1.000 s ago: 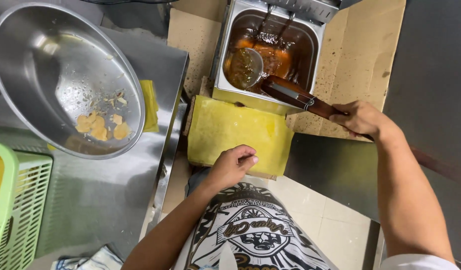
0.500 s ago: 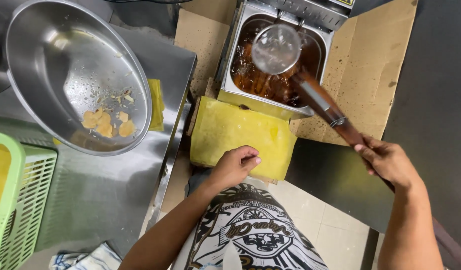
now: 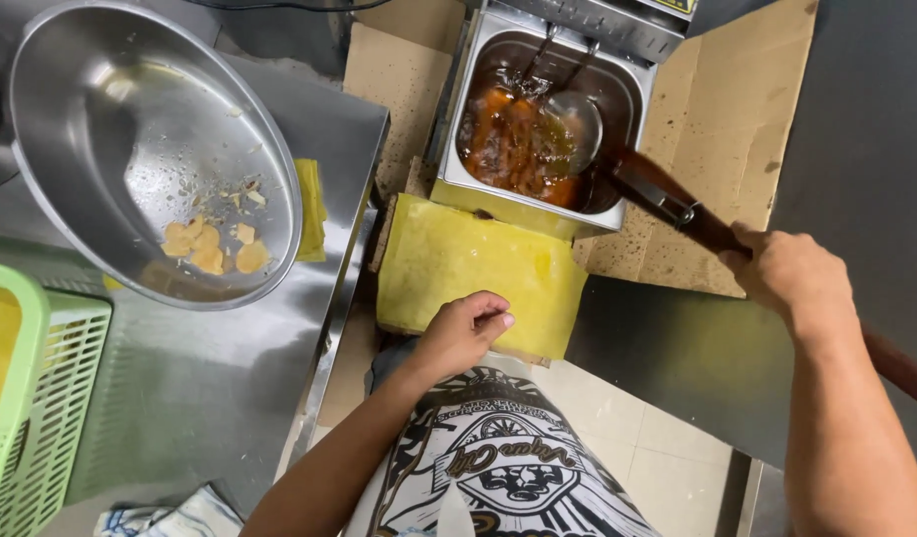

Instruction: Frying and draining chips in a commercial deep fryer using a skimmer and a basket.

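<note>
My right hand (image 3: pixel 791 278) grips the dark wooden handle of a metal skimmer (image 3: pixel 578 124). The skimmer's round head dips into the hot oil of a steel fryer (image 3: pixel 448 129), among browning pieces of food (image 3: pixel 508 144). My left hand (image 3: pixel 463 333) is loosely curled and holds nothing. It rests at the near edge of a yellow oil-soaked cloth (image 3: pixel 478 268) lying in front of the fryer. To the left, a big steel bowl (image 3: pixel 100 89) holds a few golden fried pieces (image 3: pixel 210 247) and crumbs.
Stained cardboard (image 3: pixel 737 129) lies under and around the fryer. A green plastic basket (image 3: pixel 41 398) stands at the lower left on the steel counter (image 3: pixel 210 378). A rag (image 3: pixel 170 519) lies by the counter's near edge. A yellow cloth (image 3: pixel 311 204) peeks from behind the bowl.
The skimmer, lifted above the oil half a second ago, has dropped back into the fryer. My right hand shifted up along the handle. My left hand stayed on the yellow cloth.
</note>
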